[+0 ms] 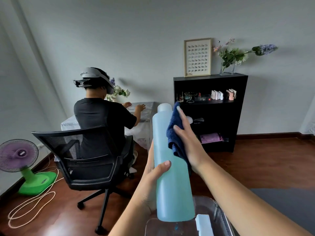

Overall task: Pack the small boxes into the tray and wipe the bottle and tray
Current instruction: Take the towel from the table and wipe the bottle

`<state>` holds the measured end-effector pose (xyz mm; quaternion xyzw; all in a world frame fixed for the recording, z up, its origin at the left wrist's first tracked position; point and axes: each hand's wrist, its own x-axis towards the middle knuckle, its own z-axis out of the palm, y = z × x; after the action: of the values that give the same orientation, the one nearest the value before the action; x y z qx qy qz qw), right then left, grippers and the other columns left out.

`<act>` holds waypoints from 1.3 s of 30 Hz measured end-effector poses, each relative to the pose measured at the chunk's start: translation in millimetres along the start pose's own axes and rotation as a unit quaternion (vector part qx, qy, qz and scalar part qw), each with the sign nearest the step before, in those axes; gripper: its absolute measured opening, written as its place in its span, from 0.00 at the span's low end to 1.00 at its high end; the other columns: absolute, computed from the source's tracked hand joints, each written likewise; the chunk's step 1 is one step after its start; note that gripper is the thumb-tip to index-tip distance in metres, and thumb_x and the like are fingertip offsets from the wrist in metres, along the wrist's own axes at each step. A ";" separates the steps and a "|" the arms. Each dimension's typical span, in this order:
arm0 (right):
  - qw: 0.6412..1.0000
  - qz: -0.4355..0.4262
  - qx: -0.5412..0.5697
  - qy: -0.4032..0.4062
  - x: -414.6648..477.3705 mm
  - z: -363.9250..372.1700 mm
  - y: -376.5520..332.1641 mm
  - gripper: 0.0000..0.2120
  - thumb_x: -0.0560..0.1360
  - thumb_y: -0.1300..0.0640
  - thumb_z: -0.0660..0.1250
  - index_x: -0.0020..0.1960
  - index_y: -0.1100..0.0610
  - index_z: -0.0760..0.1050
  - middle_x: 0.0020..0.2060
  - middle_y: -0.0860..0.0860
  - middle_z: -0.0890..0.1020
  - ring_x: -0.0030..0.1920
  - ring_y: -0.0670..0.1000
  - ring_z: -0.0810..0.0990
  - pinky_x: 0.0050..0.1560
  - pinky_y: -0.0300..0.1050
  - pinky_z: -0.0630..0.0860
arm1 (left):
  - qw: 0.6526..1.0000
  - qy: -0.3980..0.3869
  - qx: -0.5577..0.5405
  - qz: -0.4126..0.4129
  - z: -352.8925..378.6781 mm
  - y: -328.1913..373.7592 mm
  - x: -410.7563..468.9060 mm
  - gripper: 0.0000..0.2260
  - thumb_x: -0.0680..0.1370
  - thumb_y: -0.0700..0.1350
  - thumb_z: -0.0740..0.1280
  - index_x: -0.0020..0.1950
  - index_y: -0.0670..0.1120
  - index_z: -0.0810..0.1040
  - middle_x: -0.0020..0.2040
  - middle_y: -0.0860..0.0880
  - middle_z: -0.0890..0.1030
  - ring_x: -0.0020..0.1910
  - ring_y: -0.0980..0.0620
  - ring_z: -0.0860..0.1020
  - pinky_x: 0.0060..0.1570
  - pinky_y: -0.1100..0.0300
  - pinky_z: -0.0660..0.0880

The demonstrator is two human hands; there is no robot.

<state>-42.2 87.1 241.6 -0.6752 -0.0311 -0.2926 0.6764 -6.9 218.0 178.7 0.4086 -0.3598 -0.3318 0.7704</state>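
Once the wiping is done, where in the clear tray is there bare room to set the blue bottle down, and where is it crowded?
The tray's left part, under the raised bottle, looks bare up to its left rim. The right side holds a white box. The left hand grips the bottle; the right hand presses a blue cloth on it.

A single head-worn wide-angle camera looks forward and slightly down from close behind the raised bottle (170, 160), taking in the room's far wall and bookshelf (210, 113) beyond.
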 end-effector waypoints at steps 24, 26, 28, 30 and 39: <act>1.000 0.008 -0.005 -0.017 -0.2 -3.6 12.6 0.28 0.80 0.61 0.58 0.75 0.44 0.55 0.72 0.37 0.60 0.70 0.33 0.61 0.69 0.33 0.61 | 0.996 0.084 0.017 0.026 0.6 2.4 24.3 0.34 0.67 0.49 0.76 0.71 0.56 0.67 0.63 0.39 0.77 0.57 0.32 0.78 0.52 0.35 0.76; 0.995 0.044 0.084 -0.033 -21.0 -3.1 19.7 0.29 0.78 0.56 0.59 0.75 0.42 0.54 0.73 0.40 0.64 0.69 0.39 0.68 0.61 0.31 0.70 | 0.996 0.090 0.000 0.024 -4.8 2.8 26.5 0.32 0.69 0.47 0.74 0.71 0.54 0.68 0.63 0.40 0.78 0.57 0.35 0.78 0.51 0.39 0.78; 0.991 0.064 0.107 -0.055 -43.7 1.1 26.2 0.30 0.77 0.52 0.63 0.73 0.35 0.56 0.71 0.39 0.68 0.70 0.43 0.70 0.61 0.37 0.74 | 0.996 0.089 -0.011 0.021 -11.6 2.8 29.1 0.29 0.70 0.48 0.72 0.71 0.53 0.69 0.64 0.41 0.78 0.60 0.38 0.78 0.53 0.44 0.78; 0.998 0.028 0.001 -0.052 -63.1 4.3 32.1 0.30 0.76 0.50 0.62 0.72 0.31 0.53 0.74 0.34 0.59 0.74 0.38 0.58 0.71 0.39 0.63 | 0.994 0.105 -0.010 0.014 -17.7 4.0 31.8 0.30 0.72 0.51 0.71 0.73 0.55 0.66 0.66 0.44 0.77 0.63 0.41 0.77 0.56 0.47 0.77; 0.957 -0.087 -0.276 -0.028 -17.9 -6.6 15.6 0.26 0.76 0.49 0.59 0.72 0.37 0.56 0.75 0.35 0.47 0.75 0.37 0.39 0.75 0.41 0.41 | 0.998 0.047 0.050 0.008 -2.6 11.0 30.4 0.28 0.76 0.58 0.65 0.75 0.59 0.62 0.73 0.45 0.69 0.68 0.44 0.72 0.63 0.44 0.71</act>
<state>-52.5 86.0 219.2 -0.8382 -0.0266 -0.3287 0.4343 13.5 199.4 195.8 0.4588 -0.3423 -0.2878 0.7678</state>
